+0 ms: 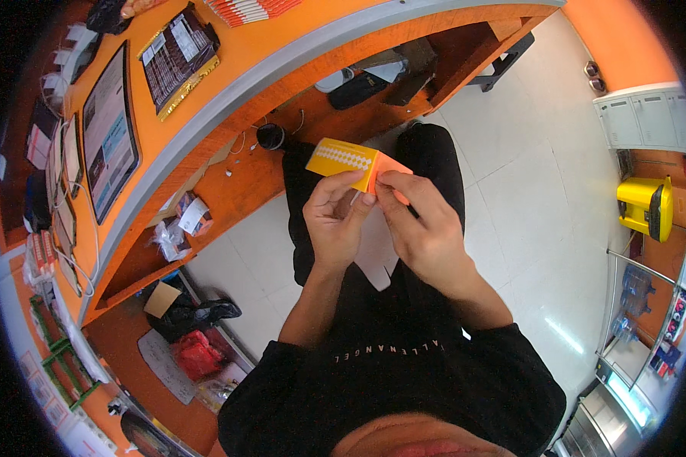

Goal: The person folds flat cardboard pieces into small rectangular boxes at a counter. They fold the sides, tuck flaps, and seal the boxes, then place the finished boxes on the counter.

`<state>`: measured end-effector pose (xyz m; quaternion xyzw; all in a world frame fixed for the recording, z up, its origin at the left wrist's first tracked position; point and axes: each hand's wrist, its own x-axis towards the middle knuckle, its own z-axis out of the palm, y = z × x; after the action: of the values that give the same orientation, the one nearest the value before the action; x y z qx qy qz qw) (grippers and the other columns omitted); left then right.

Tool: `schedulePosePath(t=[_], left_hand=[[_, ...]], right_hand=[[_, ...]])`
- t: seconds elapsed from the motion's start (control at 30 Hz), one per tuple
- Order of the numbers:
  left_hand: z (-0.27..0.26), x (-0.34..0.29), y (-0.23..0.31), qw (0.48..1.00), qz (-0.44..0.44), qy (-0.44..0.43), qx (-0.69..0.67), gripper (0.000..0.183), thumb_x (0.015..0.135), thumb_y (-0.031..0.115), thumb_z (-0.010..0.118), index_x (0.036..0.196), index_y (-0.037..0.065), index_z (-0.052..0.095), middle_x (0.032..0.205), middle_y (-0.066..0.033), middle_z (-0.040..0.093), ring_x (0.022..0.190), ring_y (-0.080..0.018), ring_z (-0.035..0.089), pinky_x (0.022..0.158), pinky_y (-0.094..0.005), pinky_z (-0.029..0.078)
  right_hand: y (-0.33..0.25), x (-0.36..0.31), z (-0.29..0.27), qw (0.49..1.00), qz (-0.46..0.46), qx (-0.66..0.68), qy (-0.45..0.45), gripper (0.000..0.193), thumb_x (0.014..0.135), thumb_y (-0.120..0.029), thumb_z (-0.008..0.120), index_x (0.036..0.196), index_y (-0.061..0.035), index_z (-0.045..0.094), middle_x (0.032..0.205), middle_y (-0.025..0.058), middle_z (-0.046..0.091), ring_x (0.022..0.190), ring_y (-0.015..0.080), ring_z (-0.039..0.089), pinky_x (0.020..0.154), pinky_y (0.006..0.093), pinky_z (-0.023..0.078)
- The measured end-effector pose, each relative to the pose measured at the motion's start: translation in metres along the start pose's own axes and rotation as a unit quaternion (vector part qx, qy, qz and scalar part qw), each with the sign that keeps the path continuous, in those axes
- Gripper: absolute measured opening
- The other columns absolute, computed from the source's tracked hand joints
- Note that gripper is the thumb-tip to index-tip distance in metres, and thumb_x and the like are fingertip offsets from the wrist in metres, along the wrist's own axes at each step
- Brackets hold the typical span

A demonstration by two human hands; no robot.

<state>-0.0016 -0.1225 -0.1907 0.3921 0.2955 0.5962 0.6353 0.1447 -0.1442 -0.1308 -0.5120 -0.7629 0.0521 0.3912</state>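
A small yellow and orange cardboard box point(345, 158) with a white pattern on one face is held over my lap. My left hand point(334, 221) grips its near edge, fingertips on the yellow side and thumb by the orange end. At that orange end, my right hand point(428, 228) is closed, its thumb and fingertips pressed to the cardboard. Whether a flap lies between those fingertips is hidden. Below the hands, a pale pointed shape point(373, 263) shows between my dark trouser legs; I cannot tell what it is.
An orange desk point(206, 72) curves ahead and left, bearing a tablet-like screen point(112, 133) and a stack of dark and gold packets point(177, 57). Under it are a round black object point(270, 136) and shelves. Bags point(200, 354) lie lower left. A yellow case point(645, 209) and pale lockers point(648, 120) stand right.
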Motion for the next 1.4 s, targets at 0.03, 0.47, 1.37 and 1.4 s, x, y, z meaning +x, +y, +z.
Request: schedulePosePath(t=[0.03, 0.47, 1.37, 1.4], left_hand=[[0.001, 0.0, 0.0, 1.0, 0.001, 0.008, -0.006, 0.037, 0.089, -0.004, 0.073, 0.123, -0.002, 0.06, 0.122, -0.0142, 0.067, 0.114, -0.0194, 0.064, 0.1, -0.033, 0.052], [0.005, 0.01, 0.01, 0.97, -0.073, 0.205, -0.104, 0.032, 0.093, -0.003, 0.068, 0.118, 0.005, 0.051, 0.108, -0.0131, 0.069, 0.105, -0.0189, 0.067, 0.095, -0.0322, 0.056], [0.0, 0.035, 0.026, 0.972, -0.097, 0.051, 0.209, 0.037, 0.107, 0.028, 0.051, 0.124, -0.004, 0.06, 0.108, -0.0132, 0.069, 0.096, -0.0143, 0.064, 0.086, -0.0306, 0.051], [-0.001, 0.034, 0.027, 0.97, -0.107, 0.043, 0.216, 0.042, 0.108, 0.031, 0.05, 0.128, -0.006, 0.057, 0.113, -0.0128, 0.067, 0.101, -0.0144, 0.063, 0.091, -0.0304, 0.049]], right_hand=[[-0.001, -0.003, 0.003, 1.0, 0.006, -0.002, -0.011, 0.029, 0.078, -0.008, 0.07, 0.104, 0.0058, 0.07, 0.116, 0.015, 0.065, 0.099, 0.0322, 0.067, 0.082, 0.0379, 0.056], [-0.007, -0.028, 0.012, 0.984, 0.156, 0.028, -0.085, 0.084, 0.073, -0.001, 0.073, 0.149, -0.0001, 0.036, 0.145, 0.0231, 0.041, 0.133, 0.0437, 0.044, 0.108, 0.0548, 0.039], [0.051, 0.003, -0.017, 0.908, 0.25, 0.242, 0.235, 0.043, 0.105, -0.028, 0.051, 0.137, -0.0007, 0.053, 0.136, 0.0177, 0.054, 0.121, 0.0258, 0.057, 0.099, 0.0393, 0.047], [0.057, -0.007, -0.015, 0.853, 0.303, 0.391, 0.169, 0.052, 0.109, -0.037, 0.039, 0.144, 0.0011, 0.045, 0.137, 0.0156, 0.053, 0.127, 0.0248, 0.053, 0.104, 0.0407, 0.044]])
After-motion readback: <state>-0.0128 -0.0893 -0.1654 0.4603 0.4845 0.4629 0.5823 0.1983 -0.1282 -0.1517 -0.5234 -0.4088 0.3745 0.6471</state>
